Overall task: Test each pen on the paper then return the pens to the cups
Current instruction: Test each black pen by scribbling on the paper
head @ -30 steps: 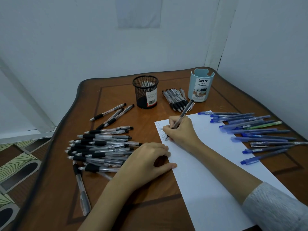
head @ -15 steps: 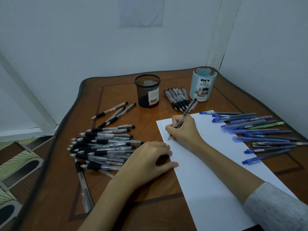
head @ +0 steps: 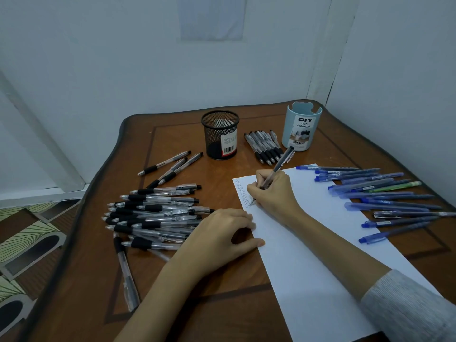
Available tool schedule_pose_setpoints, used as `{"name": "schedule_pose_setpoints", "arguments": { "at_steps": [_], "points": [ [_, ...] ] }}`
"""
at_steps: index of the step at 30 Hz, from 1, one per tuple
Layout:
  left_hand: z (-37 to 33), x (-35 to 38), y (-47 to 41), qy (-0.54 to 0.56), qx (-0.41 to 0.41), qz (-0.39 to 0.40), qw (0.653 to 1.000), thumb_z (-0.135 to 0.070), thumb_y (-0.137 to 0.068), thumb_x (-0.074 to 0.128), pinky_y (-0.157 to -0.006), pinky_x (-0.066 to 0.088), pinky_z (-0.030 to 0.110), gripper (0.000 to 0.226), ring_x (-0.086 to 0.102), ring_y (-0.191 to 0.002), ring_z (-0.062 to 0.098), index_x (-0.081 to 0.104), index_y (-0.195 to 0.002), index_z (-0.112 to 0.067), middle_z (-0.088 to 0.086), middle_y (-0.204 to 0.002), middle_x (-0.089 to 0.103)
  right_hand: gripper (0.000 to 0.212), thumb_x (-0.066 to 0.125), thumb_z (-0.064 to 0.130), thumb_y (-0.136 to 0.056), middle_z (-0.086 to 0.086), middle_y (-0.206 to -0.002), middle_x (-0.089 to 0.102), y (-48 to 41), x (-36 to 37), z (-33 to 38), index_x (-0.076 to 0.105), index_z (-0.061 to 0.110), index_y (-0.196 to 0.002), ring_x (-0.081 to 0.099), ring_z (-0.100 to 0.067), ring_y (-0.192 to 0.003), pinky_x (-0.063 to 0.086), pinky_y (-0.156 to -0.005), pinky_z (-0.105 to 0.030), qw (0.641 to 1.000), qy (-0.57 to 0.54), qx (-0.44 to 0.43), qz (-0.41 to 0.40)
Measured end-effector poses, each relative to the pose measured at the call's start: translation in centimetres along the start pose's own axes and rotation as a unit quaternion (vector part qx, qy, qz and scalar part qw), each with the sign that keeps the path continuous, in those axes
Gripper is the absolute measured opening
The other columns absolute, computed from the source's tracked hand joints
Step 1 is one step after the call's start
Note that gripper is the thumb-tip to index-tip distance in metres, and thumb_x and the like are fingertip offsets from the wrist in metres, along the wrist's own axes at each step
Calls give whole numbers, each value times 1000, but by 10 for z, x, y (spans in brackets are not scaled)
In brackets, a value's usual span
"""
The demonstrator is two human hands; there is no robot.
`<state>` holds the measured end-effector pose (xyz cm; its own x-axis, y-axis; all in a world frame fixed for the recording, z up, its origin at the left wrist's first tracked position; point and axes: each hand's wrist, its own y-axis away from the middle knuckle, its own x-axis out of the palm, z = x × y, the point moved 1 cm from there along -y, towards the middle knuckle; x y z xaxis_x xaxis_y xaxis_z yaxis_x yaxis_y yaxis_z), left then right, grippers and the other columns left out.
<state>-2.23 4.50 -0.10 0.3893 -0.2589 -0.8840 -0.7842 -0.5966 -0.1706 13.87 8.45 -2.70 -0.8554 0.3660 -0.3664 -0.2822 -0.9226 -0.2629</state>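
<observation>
Pen (head: 278, 166) leans in the right hand's (head: 274, 191) pinch, its tip on the paper (head: 320, 243) by a column of test marks, while the left hand (head: 222, 233), loosely curled and holding nothing, rests on the paper's edge on the desk (head: 172, 292); testing looks underway, and the next move likely calls for lifting this pen toward a cup (head: 220, 134).

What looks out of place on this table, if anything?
Minor only: one green pen sits among the blue pens on the right, and one black pen lies crosswise to the pile, toward the table's front-left edge. Nothing spilled or broken.
</observation>
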Motion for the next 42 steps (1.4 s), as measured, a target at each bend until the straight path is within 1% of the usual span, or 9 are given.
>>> {"name": "schedule_pose_setpoints", "arguments": {
  "at_steps": [4, 9, 13, 18, 21, 28, 32, 38, 42],
  "points": [
    [0, 0, 0, -3, 0, 1, 1000, -47, -87, 58, -84, 22, -5, 46, 55, -112, 5, 66, -118, -15, -3, -122, 63, 33, 61, -4, -83, -5, -51, 43, -1, -2, 2, 44, 8, -58, 47, -2, -41, 37, -42, -9, 999, -20, 32, -6],
    [1, 0, 1, -2, 1, 1, 1000, -49, -86, 57, -86, 21, -6, 46, 52, -116, 2, 65, -119, -17, -5, -126, 61, 31, 57, 24, -95, 2, -50, 52, -4, -11, 6, 51, 7, -70, 41, -4, -36, 31, -34, -15, 955, -234, 184, -16],
    [1, 0, 1, -5, 3, -1, 1000, -48, -86, 58, -87, 19, -7, 46, 50, -118, 1, 65, -120, -17, -5, -127, 60, 33, 40, 49, -98, 6, -46, 45, -7, -10, 4, 48, 19, -108, 36, -4, -37, 29, -37, -17, 957, -228, 180, 11],
    [2, 1, 1, -6, 3, 0, 1000, -50, -86, 57, -91, 20, -4, 46, 49, -120, 0, 64, -120, -18, -5, -128, 60, 27, 43, 32, -101, -1, -55, 55, -6, -11, 4, 60, 17, -115, 43, -5, -38, 35, -39, -14, 970, -196, 143, 22],
    [2, 1, 1, -10, 2, 0, 1000, -50, -86, 57, -91, 19, -4, 47, 49, -119, 0, 64, -120, -19, -6, -128, 59, 26, 49, 31, -99, 2, -50, 46, -5, -11, 5, 63, 19, -118, 37, -6, -40, 33, -39, -17, 968, -210, 135, 31],
    [3, 1, 0, -10, 2, 0, 1000, -51, -86, 55, -89, 18, -5, 47, 48, -120, 0, 63, -122, -21, -8, -130, 58, 39, 41, 39, -100, 4, -42, 41, -2, -10, 6, 67, 11, -98, 34, -6, -37, 30, -38, -19, 981, -160, 105, 32],
    [3, 1, 1, -8, 1, 0, 1000, -52, -86, 55, -90, 18, -4, 48, 48, -120, -1, 63, -122, -21, -9, -130, 58, 41, 36, 41, -102, 3, -42, 44, -3, -11, 7, 65, 12, -101, 36, -6, -37, 32, -39, -19, 971, -190, 140, 47],
    [3, 1, 1, -12, 3, -2, 1000, -50, -87, 56, -90, 17, -5, 47, 49, -121, 1, 64, -121, -20, -7, -130, 58, 31, 37, 28, -103, 1, -47, 51, -3, -11, 6, 65, 17, -109, 44, -6, -40, 37, -44, -19, 974, -174, 133, 53],
    [2, 0, 2, -15, 6, -4, 1000, -50, -87, 57, -89, 18, -6, 46, 49, -119, 1, 65, -120, -19, -7, -129, 59, 29, 38, 22, -100, -2, -45, 49, -2, -13, 7, 65, 10, -95, 42, -9, -40, 36, -47, -24, 971, -190, 142, 40]
  ]
}}
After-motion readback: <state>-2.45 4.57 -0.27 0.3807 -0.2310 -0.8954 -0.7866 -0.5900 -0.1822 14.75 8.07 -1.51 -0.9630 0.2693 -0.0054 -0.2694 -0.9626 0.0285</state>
